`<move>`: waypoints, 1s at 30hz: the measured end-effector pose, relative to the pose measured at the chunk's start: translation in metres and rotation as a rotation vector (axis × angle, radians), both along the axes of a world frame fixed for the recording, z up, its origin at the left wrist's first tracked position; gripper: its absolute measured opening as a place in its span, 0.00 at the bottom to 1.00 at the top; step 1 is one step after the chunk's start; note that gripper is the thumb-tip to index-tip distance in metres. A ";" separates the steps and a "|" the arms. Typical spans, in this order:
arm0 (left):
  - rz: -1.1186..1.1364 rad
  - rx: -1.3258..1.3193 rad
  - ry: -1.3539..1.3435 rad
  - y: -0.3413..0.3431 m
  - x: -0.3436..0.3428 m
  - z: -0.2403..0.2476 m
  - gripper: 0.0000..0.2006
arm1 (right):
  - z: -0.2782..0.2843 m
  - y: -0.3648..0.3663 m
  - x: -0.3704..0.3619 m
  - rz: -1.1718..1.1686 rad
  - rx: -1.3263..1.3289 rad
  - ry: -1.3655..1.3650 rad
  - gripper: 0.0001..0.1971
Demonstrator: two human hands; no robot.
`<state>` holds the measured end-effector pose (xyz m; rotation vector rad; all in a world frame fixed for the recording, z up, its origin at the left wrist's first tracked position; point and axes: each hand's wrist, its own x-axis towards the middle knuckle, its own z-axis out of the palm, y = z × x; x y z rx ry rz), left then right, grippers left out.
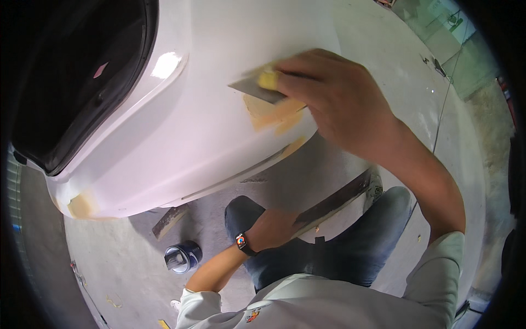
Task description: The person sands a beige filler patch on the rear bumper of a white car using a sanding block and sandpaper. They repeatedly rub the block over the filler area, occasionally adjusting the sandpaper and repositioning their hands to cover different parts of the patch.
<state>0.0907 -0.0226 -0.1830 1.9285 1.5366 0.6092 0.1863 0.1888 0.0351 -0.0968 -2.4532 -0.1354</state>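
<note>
My right hand (342,101), slightly blurred, is closed around a putty spreader (249,89) with a yellow grip and a flat grey blade. The blade lies at the white car body panel (213,66), along the upper side of a tan filler patch (263,118) with uneven edges. A smaller filler patch (294,147) shows on the panel's lower edge. Down by my knees, my left hand (274,227), with a watch on its wrist, grips the near end of a long dark board (337,200). Its fingers are partly hidden.
An open blue can (189,253) stands on the concrete floor (131,285) at the lower left. A short strip (169,222) lies beneath the car's edge. Another filler patch (83,205) marks the far-left corner. A dark window (82,71) is at the upper left.
</note>
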 end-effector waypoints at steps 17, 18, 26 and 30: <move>-0.013 -0.096 0.007 0.015 0.004 0.003 0.15 | -0.032 -0.027 -0.010 0.059 -0.044 0.042 0.10; -0.005 -0.078 -0.044 0.015 0.005 0.002 0.15 | -0.039 -0.036 -0.005 0.070 -0.072 0.052 0.09; 0.005 -0.111 -0.012 0.016 0.003 0.004 0.14 | -0.018 -0.001 0.028 -0.073 -0.037 0.071 0.09; -0.013 -0.091 -0.020 0.018 0.003 0.002 0.15 | -0.035 0.022 0.001 -0.011 -0.037 0.116 0.10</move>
